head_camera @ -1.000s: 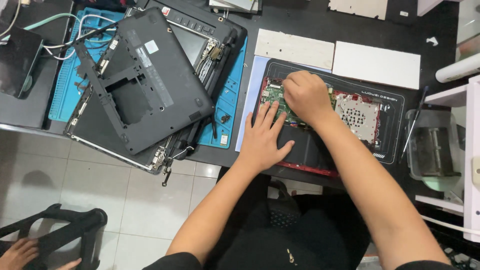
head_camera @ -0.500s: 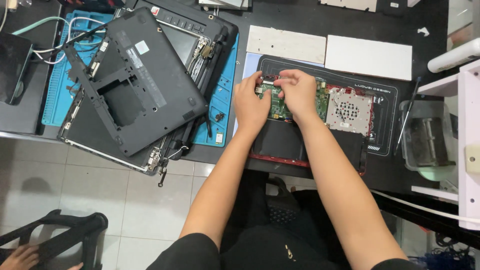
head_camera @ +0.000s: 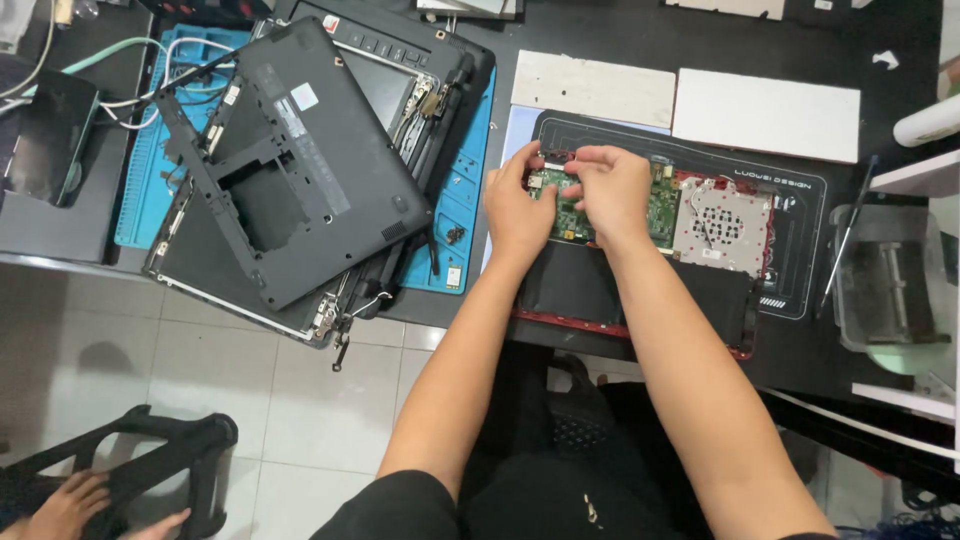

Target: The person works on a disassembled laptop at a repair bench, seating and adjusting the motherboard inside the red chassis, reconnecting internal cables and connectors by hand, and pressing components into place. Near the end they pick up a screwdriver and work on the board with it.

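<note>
- Green circuit board sits inside the opened red-edged laptop on the black mat, mid-worktop.
- Left hand presses on the board's left end, fingers curled together.
- Right hand pinches at the board's top edge; what it grips, I cannot tell.
- Left of them, a dark laptop shell lies across a blue mat.
- Two white panels lie behind.

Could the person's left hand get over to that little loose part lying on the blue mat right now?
Probably yes. The left hand rests on the green circuit board, just beside the blue mat, and nothing lies between it and the small dark part.
</note>
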